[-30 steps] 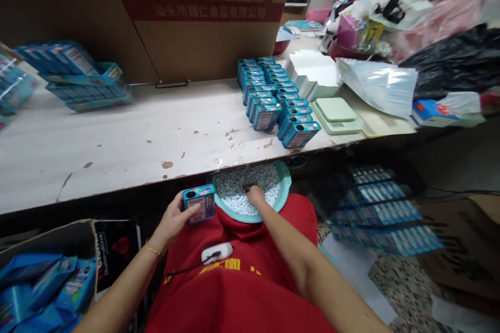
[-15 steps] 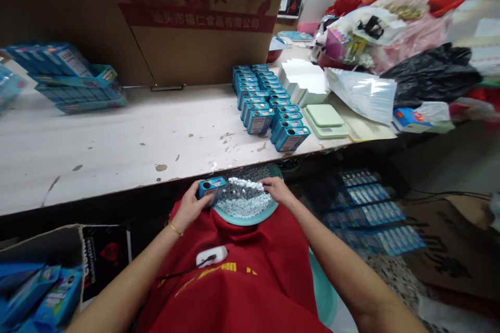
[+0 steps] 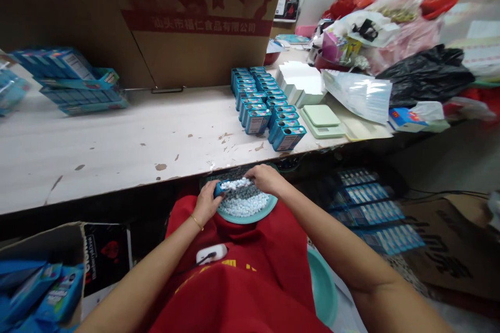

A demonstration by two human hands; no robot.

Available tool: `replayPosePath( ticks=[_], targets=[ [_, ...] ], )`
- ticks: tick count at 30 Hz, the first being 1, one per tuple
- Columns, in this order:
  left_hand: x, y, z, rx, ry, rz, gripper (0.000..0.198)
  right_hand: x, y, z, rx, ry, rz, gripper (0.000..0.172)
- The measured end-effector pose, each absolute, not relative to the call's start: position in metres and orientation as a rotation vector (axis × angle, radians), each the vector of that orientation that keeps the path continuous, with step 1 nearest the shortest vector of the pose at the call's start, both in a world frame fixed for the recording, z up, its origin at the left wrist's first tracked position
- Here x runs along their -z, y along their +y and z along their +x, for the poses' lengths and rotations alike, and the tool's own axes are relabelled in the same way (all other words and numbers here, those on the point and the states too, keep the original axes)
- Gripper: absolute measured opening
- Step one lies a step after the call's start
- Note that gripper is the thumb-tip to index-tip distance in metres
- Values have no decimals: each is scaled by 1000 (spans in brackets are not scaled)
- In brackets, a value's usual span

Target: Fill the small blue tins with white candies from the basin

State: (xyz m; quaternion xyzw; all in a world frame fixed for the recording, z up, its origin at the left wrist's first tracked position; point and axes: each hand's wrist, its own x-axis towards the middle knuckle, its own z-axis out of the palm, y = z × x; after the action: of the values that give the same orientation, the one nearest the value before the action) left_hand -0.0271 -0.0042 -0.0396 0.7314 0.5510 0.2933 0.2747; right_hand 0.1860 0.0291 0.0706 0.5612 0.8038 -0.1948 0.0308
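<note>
My left hand (image 3: 207, 203) is wrapped round a small blue box (image 3: 219, 188), tipped towards the right over the bowl's left side. In my right hand (image 3: 264, 178) is a scoop (image 3: 236, 184), mostly hidden under a heap of white candy pellets. The scoop's front end meets the box's top; the opening itself is hidden. Below both hands a turquoise bowl (image 3: 252, 218) rests at my lap, holding many loose white pellets (image 3: 244, 204).
Rows of upright blue boxes (image 3: 255, 120) stand on the white table (image 3: 117, 151), beside a pale green scale (image 3: 321, 118). A large carton (image 3: 195, 57) backs the table. Packed blue trays (image 3: 84, 99) sit left; more boxes (image 3: 375, 210) lie low on the right.
My left hand has moved right and tipped the box over. My right hand has brought the loaded scoop left and slightly up, to the box's top.
</note>
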Motion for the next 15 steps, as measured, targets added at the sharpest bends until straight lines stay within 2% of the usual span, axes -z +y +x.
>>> replayPosePath(
  ticks=[8, 15],
  targets=[
    [41, -4, -28, -793, 1490, 1977, 37, -107, 23, 157, 326, 2384, 1593, 32],
    [37, -6, -30, -837, 1465, 1933, 35, -114, 23, 160, 351, 2344, 1624, 32]
  ],
)
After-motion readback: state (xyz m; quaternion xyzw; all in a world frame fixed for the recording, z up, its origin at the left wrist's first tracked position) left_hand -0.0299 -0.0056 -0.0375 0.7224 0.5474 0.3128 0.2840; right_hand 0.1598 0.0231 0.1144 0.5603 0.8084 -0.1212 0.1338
